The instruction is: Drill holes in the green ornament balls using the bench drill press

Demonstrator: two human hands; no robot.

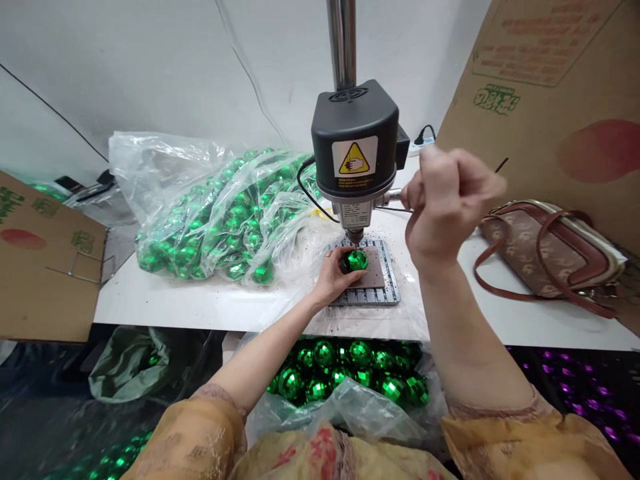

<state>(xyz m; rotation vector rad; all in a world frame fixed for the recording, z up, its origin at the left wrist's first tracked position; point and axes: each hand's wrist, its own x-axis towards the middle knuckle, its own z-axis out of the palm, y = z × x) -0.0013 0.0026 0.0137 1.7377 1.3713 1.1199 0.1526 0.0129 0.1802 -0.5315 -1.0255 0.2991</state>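
Observation:
Under the chuck of a small bench drill press [355, 143], a green mirror-faceted ball [358, 260] rests on a brown board [376, 275] on the slotted metal base [391, 293]. My left hand [336, 275] grips the ball from its left side, thumb in front and fingers behind. My right hand [445, 200] is raised beside the drill head, closed in a fist around the feed lever [395, 195], whose outer end the fingers hide. The drill tip is at the top of the ball; whether it has entered cannot be made out. Dark shavings lie scattered about the base.
A clear plastic bag of green balls [225, 220] lies left of the drill. More green balls [360, 353] fill a lined box below the table edge. A brown handbag [555, 250] and a cardboard box [555, 87] stand right; another carton [45, 267] stands left.

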